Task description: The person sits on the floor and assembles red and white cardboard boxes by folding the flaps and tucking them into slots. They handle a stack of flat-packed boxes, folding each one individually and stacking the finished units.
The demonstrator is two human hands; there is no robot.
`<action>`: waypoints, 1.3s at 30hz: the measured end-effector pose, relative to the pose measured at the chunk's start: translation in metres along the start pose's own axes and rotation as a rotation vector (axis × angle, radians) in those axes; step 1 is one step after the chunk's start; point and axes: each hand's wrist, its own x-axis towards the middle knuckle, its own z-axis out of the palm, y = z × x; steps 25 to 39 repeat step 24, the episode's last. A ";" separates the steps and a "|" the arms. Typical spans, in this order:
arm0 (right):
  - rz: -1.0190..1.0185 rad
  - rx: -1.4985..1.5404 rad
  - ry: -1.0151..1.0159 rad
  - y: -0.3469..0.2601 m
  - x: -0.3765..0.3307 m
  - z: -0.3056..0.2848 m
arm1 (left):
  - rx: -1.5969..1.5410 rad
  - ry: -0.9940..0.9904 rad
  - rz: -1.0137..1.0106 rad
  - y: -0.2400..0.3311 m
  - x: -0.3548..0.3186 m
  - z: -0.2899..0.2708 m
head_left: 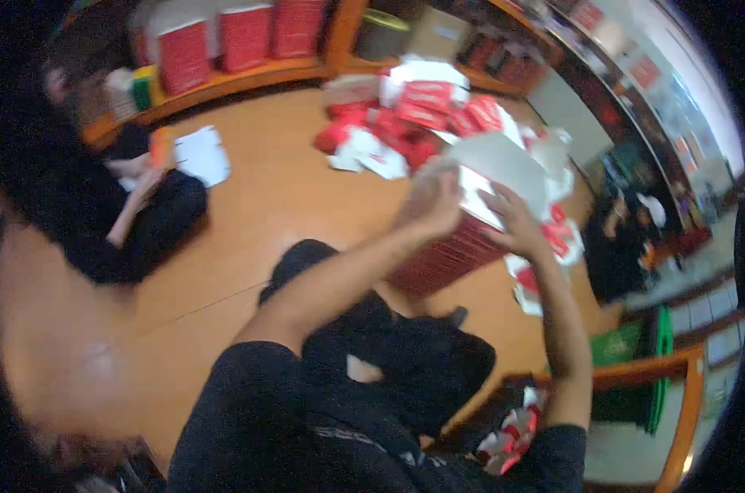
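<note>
A tall red carton (453, 253) with pale insides stands on the floor in front of my crossed legs, its top flaps raised. My left hand (441, 204) grips its top edge on the left, blurred by motion. On the other side my right hand (516, 223) bends its fingers over the same rim. Between the two hands lies a bright white flap (478, 194). A larger grey-white flap (500, 156) stands up behind them. The inside of the carton is hidden.
A heap of red and white packages (422, 115) lies on the orange floor (257, 181) beyond the carton. Red boxes (183, 56) line a wooden shelf (233, 80). Co-workers sit at left and right; one has an orange item (160, 148) in hand. A wooden frame (680, 394) stands near right.
</note>
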 end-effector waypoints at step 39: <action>-0.155 0.341 -0.225 -0.208 0.244 0.042 | 1.552 0.082 -1.579 -0.332 -0.636 -0.333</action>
